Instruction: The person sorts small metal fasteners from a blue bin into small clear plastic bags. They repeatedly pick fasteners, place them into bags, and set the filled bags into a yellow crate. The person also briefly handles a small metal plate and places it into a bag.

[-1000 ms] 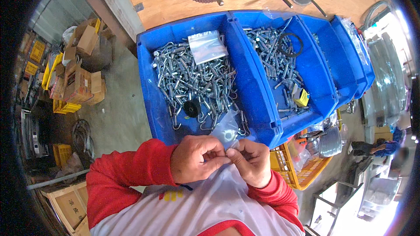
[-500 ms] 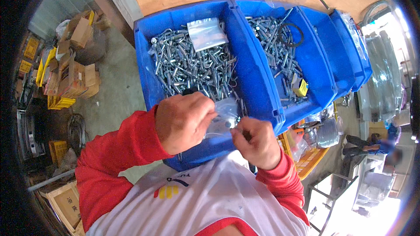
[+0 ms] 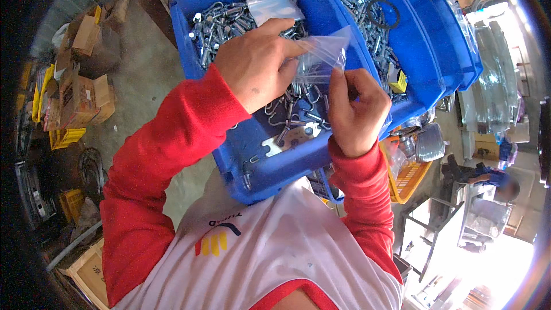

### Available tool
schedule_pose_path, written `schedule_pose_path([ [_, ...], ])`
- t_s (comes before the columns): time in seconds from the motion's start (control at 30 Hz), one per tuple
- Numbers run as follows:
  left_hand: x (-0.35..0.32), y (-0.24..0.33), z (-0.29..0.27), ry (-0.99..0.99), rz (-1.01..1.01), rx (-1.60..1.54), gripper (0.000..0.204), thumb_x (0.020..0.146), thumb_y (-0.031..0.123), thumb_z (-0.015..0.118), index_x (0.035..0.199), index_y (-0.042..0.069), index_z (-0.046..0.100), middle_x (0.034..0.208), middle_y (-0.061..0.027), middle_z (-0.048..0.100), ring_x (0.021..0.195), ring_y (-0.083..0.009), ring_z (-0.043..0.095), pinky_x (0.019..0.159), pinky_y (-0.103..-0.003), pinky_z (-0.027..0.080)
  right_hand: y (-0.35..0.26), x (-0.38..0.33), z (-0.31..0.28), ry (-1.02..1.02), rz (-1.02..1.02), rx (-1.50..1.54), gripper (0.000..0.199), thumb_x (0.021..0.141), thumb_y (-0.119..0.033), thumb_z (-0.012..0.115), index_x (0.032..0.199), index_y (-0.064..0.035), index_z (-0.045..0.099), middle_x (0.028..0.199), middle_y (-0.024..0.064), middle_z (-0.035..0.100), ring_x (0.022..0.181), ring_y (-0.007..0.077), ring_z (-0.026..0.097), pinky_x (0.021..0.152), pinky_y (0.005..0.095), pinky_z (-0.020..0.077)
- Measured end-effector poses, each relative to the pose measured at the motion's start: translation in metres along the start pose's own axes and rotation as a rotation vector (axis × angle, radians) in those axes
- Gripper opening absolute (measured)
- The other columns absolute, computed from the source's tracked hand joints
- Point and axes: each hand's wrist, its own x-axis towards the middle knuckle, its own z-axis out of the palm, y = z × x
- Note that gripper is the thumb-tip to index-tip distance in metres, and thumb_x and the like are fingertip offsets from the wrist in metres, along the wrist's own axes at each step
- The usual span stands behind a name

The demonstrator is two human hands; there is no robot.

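Over the nearest blue parts bin point(image 3: 270, 181), a clear plastic bag point(image 3: 327, 51) is stretched between my two hands. My left hand point(image 3: 255, 66) is closed on the bag's left side, fingers pinched. At its right edge my right hand point(image 3: 357, 112) pinches it between thumb and curled fingers. Shiny metal hook bolts point(image 3: 221, 26) fill the far part of the bin, and a few loose ones lie beneath the bag. Another clear bag point(image 3: 274, 6) rests flat on the heap. A notched flat metal plate point(image 3: 291, 139) lies on the bin floor near its front.
To the right, another blue bin point(image 3: 422, 72) holds similar metal parts, a black ring point(image 3: 383, 14) and a small yellow box point(image 3: 397, 79). Beyond it stand more blue bins. A yellow crate point(image 3: 410, 181) is below right. Cardboard boxes point(image 3: 86, 100) sit on the left; a person point(image 3: 488, 178) is far right.
Both hands have moved farther out over the bin and hold the bag higher, spread between them. The metal plate and loose hook bolts beneath now show.
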Motion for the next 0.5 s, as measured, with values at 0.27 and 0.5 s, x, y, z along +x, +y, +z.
schedule_pose_path([
  [0.27, -0.001, -0.034, -0.015, -0.029, -0.086, -0.046, 0.021, 0.079, 0.007, 0.066, 0.097, -0.002, 0.072, 0.114, -0.0182, 0.072, 0.098, -0.0386, 0.070, 0.090, -0.045, 0.057, 0.054, -0.036, 0.028, -0.945, -0.255, -0.406, 0.021, 0.085, -0.013, 0.070, 0.105, -0.0089, 0.072, 0.094, 0.0115, 0.068, 0.088, 0.0321, 0.068, 0.073, 0.0427, 0.0560],
  [0.5, -0.007, -0.045, -0.001, 0.082, -0.106, -0.089, 0.019, 0.081, 0.010, 0.067, 0.096, -0.001, 0.072, 0.108, -0.0197, 0.073, 0.090, -0.0372, 0.071, 0.082, -0.044, 0.057, 0.057, -0.028, 0.015, -1.102, -0.344, -0.418, 0.026, 0.081, -0.013, 0.067, 0.106, -0.0132, 0.072, 0.098, 0.0086, 0.067, 0.095, 0.0314, 0.067, 0.077, 0.0426, 0.0569],
])
